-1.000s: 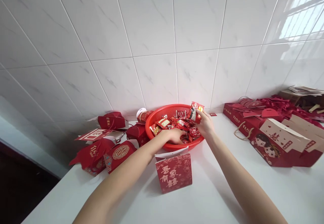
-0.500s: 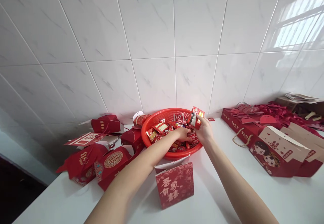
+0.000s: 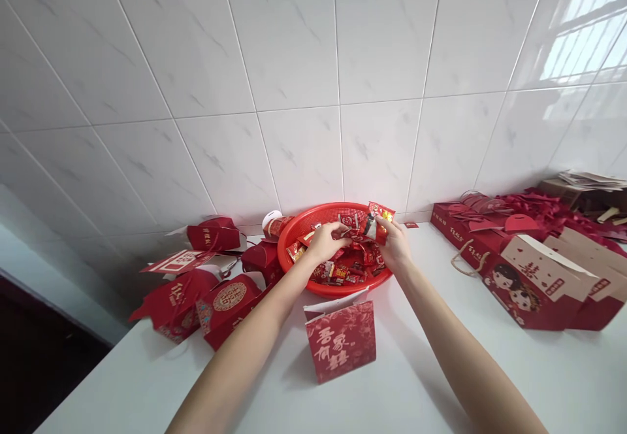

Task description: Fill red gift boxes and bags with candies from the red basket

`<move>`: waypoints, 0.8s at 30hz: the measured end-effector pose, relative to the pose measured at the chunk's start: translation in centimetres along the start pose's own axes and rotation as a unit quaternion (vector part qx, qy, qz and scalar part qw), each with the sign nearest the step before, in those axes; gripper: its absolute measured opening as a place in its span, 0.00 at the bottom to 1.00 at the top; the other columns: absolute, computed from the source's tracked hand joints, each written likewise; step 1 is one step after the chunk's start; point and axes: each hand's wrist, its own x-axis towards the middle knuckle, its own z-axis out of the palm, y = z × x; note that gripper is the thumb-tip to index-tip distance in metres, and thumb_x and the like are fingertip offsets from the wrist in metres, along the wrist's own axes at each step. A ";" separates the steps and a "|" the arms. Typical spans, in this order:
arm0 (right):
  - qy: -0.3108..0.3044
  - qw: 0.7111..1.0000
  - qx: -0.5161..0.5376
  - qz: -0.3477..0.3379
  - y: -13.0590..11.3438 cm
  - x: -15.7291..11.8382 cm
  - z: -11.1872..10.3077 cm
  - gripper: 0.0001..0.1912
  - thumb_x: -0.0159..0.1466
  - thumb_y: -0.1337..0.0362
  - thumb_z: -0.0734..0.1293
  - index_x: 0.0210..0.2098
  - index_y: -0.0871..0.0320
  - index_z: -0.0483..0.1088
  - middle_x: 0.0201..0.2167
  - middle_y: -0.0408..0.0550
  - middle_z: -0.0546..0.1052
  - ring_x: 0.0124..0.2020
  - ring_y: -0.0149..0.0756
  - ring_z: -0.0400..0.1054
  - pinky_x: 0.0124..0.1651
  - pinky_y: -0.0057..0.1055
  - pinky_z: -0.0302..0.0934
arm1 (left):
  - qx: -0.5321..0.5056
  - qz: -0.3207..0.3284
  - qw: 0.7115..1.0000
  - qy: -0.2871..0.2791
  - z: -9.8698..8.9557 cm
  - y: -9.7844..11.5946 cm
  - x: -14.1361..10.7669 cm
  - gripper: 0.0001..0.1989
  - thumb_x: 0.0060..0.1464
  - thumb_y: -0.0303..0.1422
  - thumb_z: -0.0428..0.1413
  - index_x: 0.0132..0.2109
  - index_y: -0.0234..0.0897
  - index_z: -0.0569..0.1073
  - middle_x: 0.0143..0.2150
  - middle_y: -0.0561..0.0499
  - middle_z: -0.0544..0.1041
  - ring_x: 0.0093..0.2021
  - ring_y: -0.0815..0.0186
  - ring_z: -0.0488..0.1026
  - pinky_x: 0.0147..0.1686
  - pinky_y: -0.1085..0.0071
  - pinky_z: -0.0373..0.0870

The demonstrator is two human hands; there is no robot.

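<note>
A red plastic basket [image 3: 289, 251] against the wall holds many small wrapped candies [image 3: 343, 270], mostly red. Over its right side my right hand [image 3: 394, 243] grips candy packets [image 3: 377, 215], red and gold with a dark and white part; how many overlap there is unclear. My left hand [image 3: 329, 241] is above the candies with thumb and fingers pinched. Whatever is between those fingertips is too small to name. In front of the basket stands a red paper gift box [image 3: 341, 342] with white lettering and an open top.
Filled-out red gift boxes [image 3: 228, 306] cluster on the left of the white table [image 3: 401, 382]. At right lie a large flat red box [image 3: 455, 238], beige-and-red gift bags [image 3: 533, 283] and dark red ribbons [image 3: 533, 208]. The tiled wall [image 3: 304, 153] rises behind the basket.
My left hand has lifted off the candies and shifted left and up, its fingers now pinched. My right hand still grips its packets beside the basket's rim. The view has shifted slightly.
</note>
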 end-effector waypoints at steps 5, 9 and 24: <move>-0.017 0.999 -0.015 0.036 0.3 0.2 -0.4 0.09 0.47 0.65 0.76 0.27 0.57 0.75 0.25 0.44 0.80 0.25 0.36 0.75 0.27 0.29 0.71 | -0.007 0.053 0.991 0.121 -0.1 0.3 0.0 0.06 0.45 0.24 0.59 0.32 0.38 0.77 0.37 0.49 0.80 0.40 0.61 0.76 0.47 0.64 0.71; -0.048 0.993 -0.053 0.093 0.2 0.0 -0.3 0.10 0.49 0.63 0.77 0.29 0.56 0.75 0.26 0.44 0.80 0.24 0.35 0.74 0.24 0.28 0.69 | -0.018 0.083 0.983 0.161 -0.4 0.8 -0.2 0.08 0.44 0.21 0.57 0.30 0.38 0.77 0.35 0.49 0.78 0.41 0.62 0.76 0.47 0.66 0.71; -0.104 0.993 -0.046 0.018 0.3 -0.3 -0.4 0.18 0.41 0.59 0.82 0.30 0.58 0.79 0.29 0.46 0.82 0.27 0.36 0.76 0.32 0.30 0.73 | -0.167 -0.028 0.985 0.043 0.2 0.3 -0.1 0.19 0.46 0.39 0.66 0.43 0.31 0.81 0.43 0.42 0.83 0.45 0.55 0.78 0.49 0.60 0.72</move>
